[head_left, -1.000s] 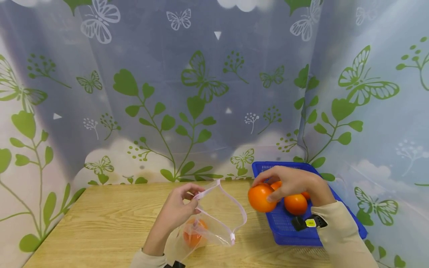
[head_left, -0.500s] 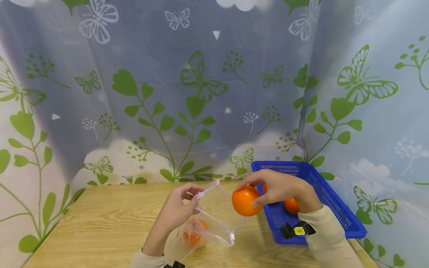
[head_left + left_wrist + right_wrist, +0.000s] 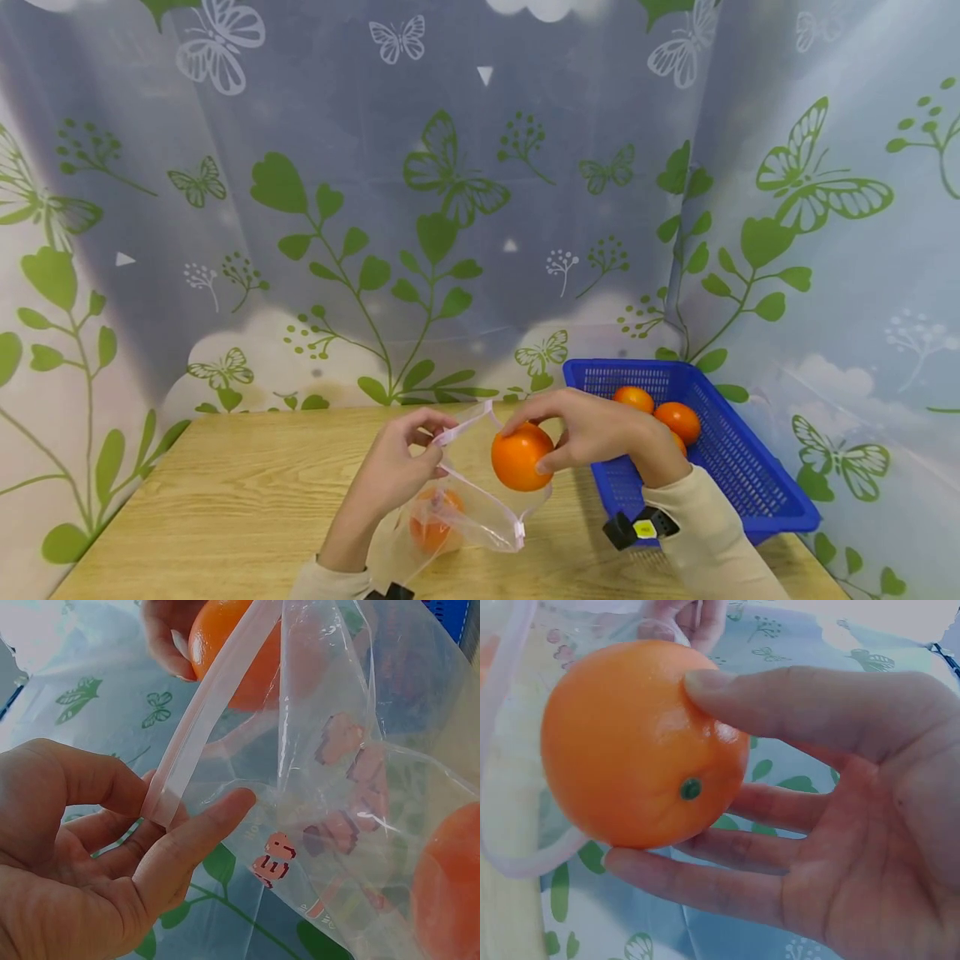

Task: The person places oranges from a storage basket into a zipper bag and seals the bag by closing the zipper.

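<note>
My left hand [image 3: 400, 464] pinches the pink-edged rim of a clear zip bag [image 3: 330, 772], whose mouth gapes toward the right. Inside the bag, low down, an orange [image 3: 435, 523] shows through the plastic. My right hand [image 3: 592, 429] grips another orange [image 3: 641, 746] between thumb and fingers, right at the bag's opening. The green stem spot of that fruit shows in the right wrist view. A white slider [image 3: 519, 533] sits at the near corner of the bag's pink rim [image 3: 480, 493].
To the right stands a blue plastic basket [image 3: 750, 467] with perforated walls, holding several oranges [image 3: 677, 422]. The wooden table [image 3: 247, 492] ends at a butterfly-printed curtain [image 3: 360, 208] behind and at both sides.
My right hand has carried an orange leftward from over the basket to the bag's mouth, uncovering the fruit left in the basket. My left hand and the bag have stayed in place.
</note>
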`<move>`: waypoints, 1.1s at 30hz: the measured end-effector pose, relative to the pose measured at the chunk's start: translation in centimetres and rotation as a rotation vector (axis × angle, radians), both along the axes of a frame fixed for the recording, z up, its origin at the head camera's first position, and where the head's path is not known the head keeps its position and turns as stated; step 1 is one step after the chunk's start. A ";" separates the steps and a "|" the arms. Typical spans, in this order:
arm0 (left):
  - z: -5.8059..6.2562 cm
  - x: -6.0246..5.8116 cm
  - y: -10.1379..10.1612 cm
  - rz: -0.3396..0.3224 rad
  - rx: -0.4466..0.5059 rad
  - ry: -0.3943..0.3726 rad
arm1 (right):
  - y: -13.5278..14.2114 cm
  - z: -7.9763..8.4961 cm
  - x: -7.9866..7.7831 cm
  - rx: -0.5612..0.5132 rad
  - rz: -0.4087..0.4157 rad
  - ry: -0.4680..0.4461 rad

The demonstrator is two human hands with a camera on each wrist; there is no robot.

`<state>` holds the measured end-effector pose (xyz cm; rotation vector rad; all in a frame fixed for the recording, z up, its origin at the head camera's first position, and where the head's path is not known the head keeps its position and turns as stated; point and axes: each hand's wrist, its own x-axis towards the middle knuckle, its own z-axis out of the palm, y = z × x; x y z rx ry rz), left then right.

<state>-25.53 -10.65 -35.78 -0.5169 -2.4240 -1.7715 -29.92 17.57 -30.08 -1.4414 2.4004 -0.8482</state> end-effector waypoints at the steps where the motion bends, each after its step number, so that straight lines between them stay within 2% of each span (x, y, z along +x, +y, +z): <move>1: 0.0 0.0 0.0 -0.001 -0.001 -0.002 | -0.1 -0.1 0.0 0.000 -0.003 0.001; 6: -0.1 -0.1 -0.1 -0.010 -0.002 0.000 | -0.8 -0.5 0.1 0.013 -0.032 -0.008; 11: -0.2 -0.1 -0.1 -0.012 -0.006 0.004 | -1.7 -1.2 0.0 0.008 -0.021 0.060; 16: -0.2 -0.2 -0.1 -0.023 -0.007 0.011 | -2.6 -1.8 0.2 0.034 -0.055 0.146; 24: -0.2 -0.3 -0.2 -0.012 0.002 0.003 | -3.5 -2.0 0.6 0.041 -0.091 0.178; 33: -0.1 -0.4 -0.4 -0.013 0.019 -0.014 | -4.1 -2.6 0.2 -0.008 -0.125 0.206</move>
